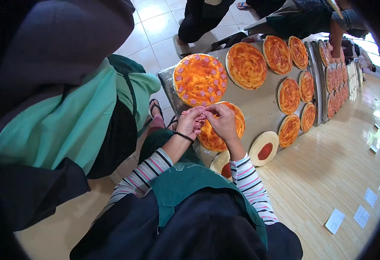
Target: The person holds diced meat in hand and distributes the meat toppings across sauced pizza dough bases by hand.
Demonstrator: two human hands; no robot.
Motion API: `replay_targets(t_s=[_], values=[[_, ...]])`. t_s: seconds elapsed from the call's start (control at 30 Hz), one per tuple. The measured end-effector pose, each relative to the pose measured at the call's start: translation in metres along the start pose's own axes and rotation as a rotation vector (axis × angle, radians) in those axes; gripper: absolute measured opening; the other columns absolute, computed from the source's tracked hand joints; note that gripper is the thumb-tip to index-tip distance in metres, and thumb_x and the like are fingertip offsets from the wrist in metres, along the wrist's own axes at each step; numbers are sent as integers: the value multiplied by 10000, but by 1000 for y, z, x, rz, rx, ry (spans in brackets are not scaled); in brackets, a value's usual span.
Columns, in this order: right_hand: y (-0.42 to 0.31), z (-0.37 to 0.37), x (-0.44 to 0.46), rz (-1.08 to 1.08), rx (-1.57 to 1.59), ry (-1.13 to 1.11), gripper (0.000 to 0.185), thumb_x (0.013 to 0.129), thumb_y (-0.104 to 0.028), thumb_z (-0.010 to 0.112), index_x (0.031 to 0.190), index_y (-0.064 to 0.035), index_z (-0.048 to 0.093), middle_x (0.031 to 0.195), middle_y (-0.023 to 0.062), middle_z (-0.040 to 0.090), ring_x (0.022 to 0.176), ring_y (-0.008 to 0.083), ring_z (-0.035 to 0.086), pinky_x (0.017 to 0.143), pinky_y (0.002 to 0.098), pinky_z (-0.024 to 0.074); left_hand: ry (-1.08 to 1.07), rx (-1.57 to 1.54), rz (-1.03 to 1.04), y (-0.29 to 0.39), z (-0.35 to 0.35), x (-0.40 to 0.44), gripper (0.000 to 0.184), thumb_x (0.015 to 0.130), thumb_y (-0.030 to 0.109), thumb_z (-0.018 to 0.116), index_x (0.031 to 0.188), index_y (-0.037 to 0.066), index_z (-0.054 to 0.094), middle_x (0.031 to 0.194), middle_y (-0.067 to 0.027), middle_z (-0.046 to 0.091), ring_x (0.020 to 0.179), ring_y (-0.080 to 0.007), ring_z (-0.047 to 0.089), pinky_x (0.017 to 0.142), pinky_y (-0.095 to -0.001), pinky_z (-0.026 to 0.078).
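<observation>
Pale square tiles [153, 32] cover the floor at the upper left, and a glossy wood-grain surface [324, 160] spreads out at the right, with sheets of paper [335, 221] lying on it. Between them a grey metal tray [248, 104] bears sauce-covered dough rounds [246, 66], some set close together and some apart.

Both forearms reach forward from striped sleeves [253, 186] and angle inward, so that the hands meet above the sauced round nearest them [224, 134]. The left hand [191, 122], a dark beaded bracelet [184, 137] at its wrist, is curled around a bunch of pink cubes [197, 125], some of them showing between the two hands. The right hand [222, 122] comes in from the other side, wrist bent, back upward, its thumb and forefinger extended to the bunch; whether they grip a cube, I cannot tell.

Just beyond the hands lies the cube-topped round [200, 80], more pink cubes scattered on its sauce, mostly around the edge. Closer to the body, a pale round with a red patch [264, 148] sits right of the right wrist, and another [221, 164] is partly hidden by the right forearm. A person in a light green apron [86, 112] stands at the left.
</observation>
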State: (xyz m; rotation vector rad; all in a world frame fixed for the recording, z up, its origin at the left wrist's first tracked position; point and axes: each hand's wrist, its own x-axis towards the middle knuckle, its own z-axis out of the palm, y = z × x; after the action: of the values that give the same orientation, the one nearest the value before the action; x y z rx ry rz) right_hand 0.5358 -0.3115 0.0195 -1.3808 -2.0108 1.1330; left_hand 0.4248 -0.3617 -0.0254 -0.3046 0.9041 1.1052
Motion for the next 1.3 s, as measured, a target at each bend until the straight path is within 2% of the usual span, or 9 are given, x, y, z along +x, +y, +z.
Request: replay_targets(t_s=[0.2, 0.27, 0.37, 0.63, 0.7, 0.77, 0.9, 1.07, 1.3], values=[[1, 19, 3, -217, -187, -2, 87, 674, -55, 593, 738, -4, 562, 689, 99, 574, 614, 178, 564, 549, 271, 443, -96, -146, 9, 5, -23, 7, 90, 757, 111, 508, 804, 37, 528, 649, -8, 515, 524, -75, 485, 433, -171, 379], [9, 28, 6, 117, 304, 11, 83, 692, -62, 588, 742, 0, 563, 667, 74, 576, 597, 132, 558, 556, 245, 440, -101, -181, -34, 17, -34, 9, 86, 758, 106, 503, 803, 36, 525, 663, -8, 508, 540, -78, 488, 439, -174, 385], [27, 40, 30, 220, 286, 177, 86, 708, -73, 586, 740, 5, 568, 668, 54, 577, 586, 87, 548, 552, 220, 435, -27, -131, 46, 30, -34, 7, 79, 760, 99, 498, 797, 32, 515, 700, -12, 493, 580, -84, 492, 458, -177, 403], [32, 57, 53, 186, -450, 204, 85, 642, -126, 603, 718, -91, 588, 728, 54, 567, 771, 216, 507, 663, 346, 347, -80, -159, 19, 52, -56, 12, 115, 744, 78, 535, 844, 26, 551, 744, -40, 560, 608, -106, 547, 475, -211, 453], [31, 59, 51, 205, -378, 131, 94, 664, -127, 606, 737, -68, 596, 729, 53, 580, 766, 200, 525, 676, 327, 372, -77, -151, 3, 55, -56, 13, 121, 738, 67, 542, 851, 25, 554, 729, -39, 564, 595, -107, 548, 469, -215, 455], [28, 69, 44, 253, 407, -59, 121, 690, -117, 613, 768, -26, 604, 746, 51, 596, 729, 143, 545, 649, 270, 408, -115, -113, -1, 57, -55, 18, 113, 744, 75, 548, 847, 26, 552, 691, -30, 565, 571, -107, 551, 455, -211, 455], [10, 70, 46, 338, 428, -37, 137, 699, -72, 608, 794, 27, 602, 711, 47, 603, 644, 83, 544, 582, 199, 428, -89, -107, -63, 66, -52, 19, 115, 757, 98, 551, 845, 25, 554, 685, -32, 568, 566, -102, 558, 443, -201, 455], [30, 69, 71, 270, -50, 129, 141, 679, -135, 594, 765, -28, 625, 691, 110, 603, 629, 262, 560, 620, 335, 440, -12, -86, -74, 77, -50, 21, 122, 772, 127, 548, 820, 15, 536, 732, -52, 568, 573, -82, 547, 415, -163, 441], [13, 70, 83, 213, -366, 136, 186, 672, -212, 624, 742, -40, 621, 754, 101, 594, 774, 245, 543, 685, 334, 418, -36, -52, -139, 90, -55, 30, 176, 793, 156, 511, 890, 18, 558, 732, -42, 585, 594, -101, 566, 461, -194, 459]])
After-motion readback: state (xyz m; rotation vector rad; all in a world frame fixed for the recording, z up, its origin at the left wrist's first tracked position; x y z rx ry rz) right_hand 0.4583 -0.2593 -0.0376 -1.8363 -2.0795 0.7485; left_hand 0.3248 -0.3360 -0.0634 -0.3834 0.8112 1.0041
